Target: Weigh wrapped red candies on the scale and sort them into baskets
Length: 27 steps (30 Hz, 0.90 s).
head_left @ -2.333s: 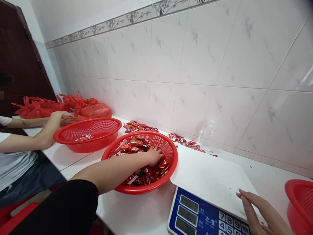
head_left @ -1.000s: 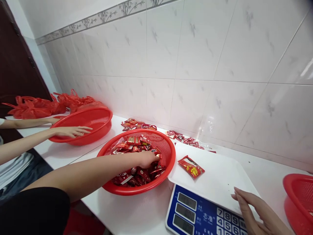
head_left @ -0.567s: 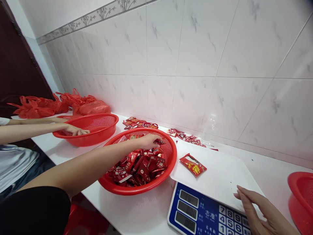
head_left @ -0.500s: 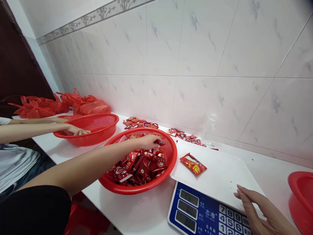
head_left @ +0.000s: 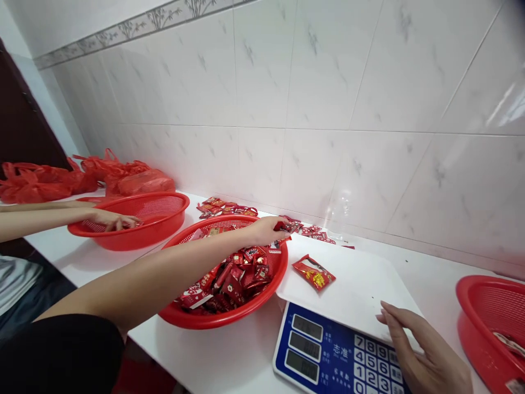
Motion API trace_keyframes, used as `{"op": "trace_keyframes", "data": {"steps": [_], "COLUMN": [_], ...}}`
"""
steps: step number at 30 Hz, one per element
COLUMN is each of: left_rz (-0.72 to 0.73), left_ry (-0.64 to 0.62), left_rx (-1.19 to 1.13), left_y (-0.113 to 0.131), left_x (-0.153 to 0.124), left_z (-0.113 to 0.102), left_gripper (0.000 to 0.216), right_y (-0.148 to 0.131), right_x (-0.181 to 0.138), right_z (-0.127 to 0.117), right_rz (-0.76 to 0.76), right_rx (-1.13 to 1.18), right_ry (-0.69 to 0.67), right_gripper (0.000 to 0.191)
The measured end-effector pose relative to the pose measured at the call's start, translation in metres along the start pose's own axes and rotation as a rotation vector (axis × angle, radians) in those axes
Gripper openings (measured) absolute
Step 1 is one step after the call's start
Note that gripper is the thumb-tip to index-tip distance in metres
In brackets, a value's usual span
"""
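From the head view, my left hand [head_left: 266, 230] has come up out of the red basket [head_left: 262, 290] and now hangs over its far rim, fingers pinched closed on a small red packet [head_left: 282, 225] that pokes out toward the scale. Half a second ago that hand was lower, over the heap of red packets [head_left: 233, 273]; a second ago it was down among them, so the lift means one packet has left the pile and sits between basket and weighing tray [head_left: 356, 284]. One larger red-and-yellow packet [head_left: 314, 272] already lies flat on the tray's near-left part, where it lay a second ago; at the earliest frame the tray held none. My right hand [head_left: 422, 355] rests flat and open, holding nothing, on the tray's front right corner beside the scale's keypad [head_left: 369, 366], as in every earlier frame. To the left, another person's hand [head_left: 110, 220] lies inside a second red basket [head_left: 164, 224], with red bags [head_left: 139, 180] behind it. Loose packets [head_left: 225, 207] lie along the wall on the worktop [head_left: 229, 355], and a third basket [head_left: 488, 328] stands at the right edge.
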<state>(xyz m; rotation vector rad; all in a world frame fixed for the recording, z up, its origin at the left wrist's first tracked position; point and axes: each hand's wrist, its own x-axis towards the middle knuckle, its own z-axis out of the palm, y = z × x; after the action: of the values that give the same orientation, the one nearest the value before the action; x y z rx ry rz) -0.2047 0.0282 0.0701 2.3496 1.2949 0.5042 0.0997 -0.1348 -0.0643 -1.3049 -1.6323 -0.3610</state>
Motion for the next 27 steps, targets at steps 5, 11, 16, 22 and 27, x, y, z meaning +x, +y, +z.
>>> {"op": "trace_keyframes", "data": {"steps": [5,11,16,22,27], "left_rz": [0.049,0.122,0.128,0.148,0.267], "left_ry": [-0.165,-0.208,-0.286,-0.39,-0.279], "left_rx": [0.121,0.15,0.229,0.218,-0.038], "left_y": [0.026,0.038,0.04,0.054,0.055], "left_x": [0.02,0.028,0.021,0.017,0.034], "left_z": [0.032,0.059,0.076,0.1,0.098], "left_gripper": [0.032,0.036,0.078,0.085,0.076], "right_y": [0.001,0.004,0.005,0.002,0.003], "right_x": [0.001,0.0,0.0,0.003,0.004], "right_z": [0.001,0.004,0.004,0.003,0.003], "right_rz": [-0.025,-0.009,-0.043,-0.076,-0.076], "right_rx": [0.042,0.122,0.147,0.126,0.126], "right_ry": [0.007,-0.005,-0.006,0.008,-0.001], "right_gripper": [0.021,0.019,0.02,0.018,0.02]}}
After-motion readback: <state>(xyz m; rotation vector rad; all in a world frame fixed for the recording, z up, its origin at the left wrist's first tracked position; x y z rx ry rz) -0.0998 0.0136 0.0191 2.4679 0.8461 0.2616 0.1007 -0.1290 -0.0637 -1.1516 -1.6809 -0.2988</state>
